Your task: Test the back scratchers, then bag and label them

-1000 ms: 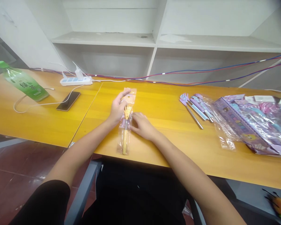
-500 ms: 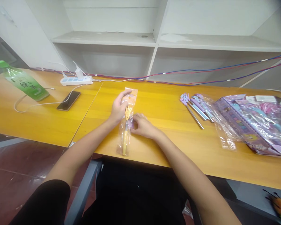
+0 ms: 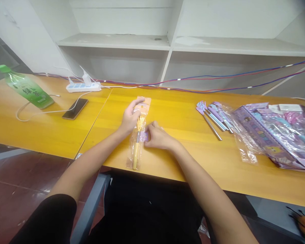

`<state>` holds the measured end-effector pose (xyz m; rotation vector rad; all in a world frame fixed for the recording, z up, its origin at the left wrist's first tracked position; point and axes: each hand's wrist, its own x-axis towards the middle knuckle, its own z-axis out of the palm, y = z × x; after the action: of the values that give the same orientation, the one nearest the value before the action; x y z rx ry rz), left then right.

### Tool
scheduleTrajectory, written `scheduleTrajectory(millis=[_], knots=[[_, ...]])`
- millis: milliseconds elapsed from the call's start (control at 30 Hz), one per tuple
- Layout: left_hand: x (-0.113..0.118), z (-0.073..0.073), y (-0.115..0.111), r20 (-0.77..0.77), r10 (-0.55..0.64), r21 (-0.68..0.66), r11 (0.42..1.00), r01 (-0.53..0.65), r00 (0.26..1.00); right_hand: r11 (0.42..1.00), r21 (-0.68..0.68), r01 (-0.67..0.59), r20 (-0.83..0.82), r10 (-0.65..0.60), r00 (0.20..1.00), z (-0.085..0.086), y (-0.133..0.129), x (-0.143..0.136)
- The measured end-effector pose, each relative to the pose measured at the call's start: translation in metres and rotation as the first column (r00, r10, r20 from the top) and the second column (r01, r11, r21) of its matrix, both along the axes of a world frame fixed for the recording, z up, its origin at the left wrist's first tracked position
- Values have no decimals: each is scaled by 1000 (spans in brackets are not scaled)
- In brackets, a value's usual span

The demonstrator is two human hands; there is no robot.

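A yellow hand-shaped back scratcher [image 3: 136, 149] with a metal shaft lies inside a clear plastic bag [image 3: 144, 105] with an orange top, flat on the table near its front edge. My left hand [image 3: 129, 117] grips the bag's upper left side, its index finger bent over the orange top. Beside the shaft, my right hand [image 3: 157, 135] is closed with thumb and fingers on a small purple card [image 3: 143, 136]. The card lies across the bag at the middle of the scratcher; I cannot tell whether it is inside or on top.
Several purple and blue back scratchers [image 3: 213, 117] lie to the right, by an opened purple box [image 3: 266, 139] of bagged ones. Leftward are a phone [image 3: 75, 109], a green tea bottle [image 3: 27, 88] and a white power strip [image 3: 83, 87]. Cables [image 3: 193, 89] run along the back under the shelves.
My right hand has shifted slightly right and down, so more of the purple card shows beside the shaft. The left hand stays at the bag's top.
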<state>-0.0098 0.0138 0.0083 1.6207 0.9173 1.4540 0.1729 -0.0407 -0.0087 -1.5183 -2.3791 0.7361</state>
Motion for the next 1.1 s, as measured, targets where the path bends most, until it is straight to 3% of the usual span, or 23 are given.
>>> scheduleTrajectory(millis=[300, 433, 533, 600, 667, 767, 833, 1000, 1100], knots=[[0, -4, 1, -10, -18, -7, 1000, 18, 1000, 998, -38, -44, -30, 43, 999, 5, 0, 6], [0, -3, 1, -22, -22, -32, 999, 22, 1000, 973, -160, -166, -301, 112, 947, -1, 1, 16], [1, -4, 0, -51, -31, -40, 999, 29, 998, 958, -162, -236, -481, 132, 867, -5, 7, 25], [3, -5, 0, -60, -34, -49, 998, 31, 998, 980, -101, -170, -506, 97, 857, -6, 12, 31], [4, -6, -1, -54, -37, -63, 997, 33, 998, 999, -36, 0, -500, -18, 866, -6, 19, 37], [6, -7, -2, -42, -60, -90, 994, 56, 997, 960, 16, 278, -525, -228, 820, -7, 26, 43], [7, -8, -4, -58, -73, -111, 992, 66, 996, 925, 29, 378, -602, -286, 746, -7, 29, 45], [9, -10, -6, -108, -110, -116, 988, 97, 988, 925, 5, 380, -848, -198, 492, -3, 29, 43], [10, -12, -8, -134, -156, -157, 978, 134, 979, 921, 40, 388, -902, -133, 410, -2, 29, 41]])
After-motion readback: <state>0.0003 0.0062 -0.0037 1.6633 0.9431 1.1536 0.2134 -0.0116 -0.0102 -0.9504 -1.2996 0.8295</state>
